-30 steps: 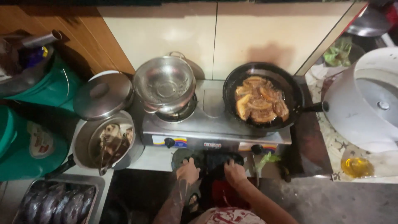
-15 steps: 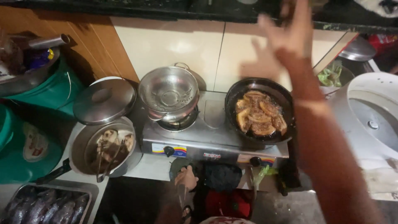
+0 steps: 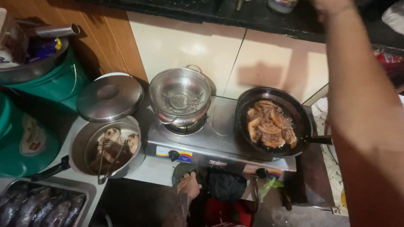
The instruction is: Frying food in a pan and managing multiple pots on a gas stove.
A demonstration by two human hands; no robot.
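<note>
On stove, right edge: black pan (image 3: 273,122) of browned, glistening slices.
Stove front: two bright striped labels (image 3: 185,157).
Left hand (image 3: 189,185): low, closed, holding unclear.
Right hand (image 3: 332,5): raised, grip cannot be told.

Steel stove (image 3: 219,145) carries pot (image 3: 180,96), frying pan (image 3: 273,122).

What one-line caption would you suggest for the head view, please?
Sliced food frying in a black pan on a two-burner stove, right arm raised, left hand below.
</note>
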